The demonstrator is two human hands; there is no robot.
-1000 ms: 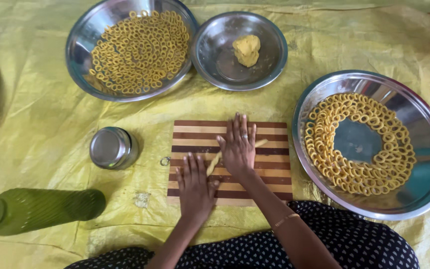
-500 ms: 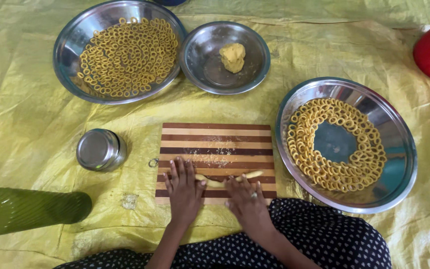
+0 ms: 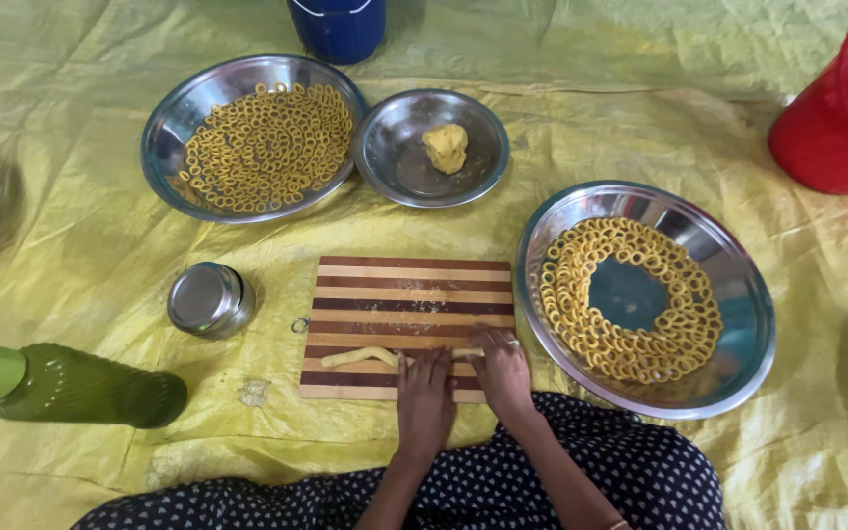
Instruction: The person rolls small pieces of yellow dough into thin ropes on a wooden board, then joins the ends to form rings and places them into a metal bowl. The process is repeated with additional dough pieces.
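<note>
Head view, dough rope (image 3: pixel 363 355) on striped board (image 3: pixel 409 304), left hand (image 3: pixel 425 393) and right hand (image 3: pixel 503 368) pressed flat on it

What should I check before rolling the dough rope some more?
1. Both hands on the rope: left hand and right hand lie flat on the dough rope. Ok.
2. Rope on the board: ok, it lies near the front edge.
3. Room to roll forward: the stripes ahead are bare. Ok.
4. Space in the right tray for new rings: the middle is bare. Ok.
5. More dough: a lump sits in the small bowl. Ok.
6. Rope evenly thick: cannot tell, hands cover part.
</note>
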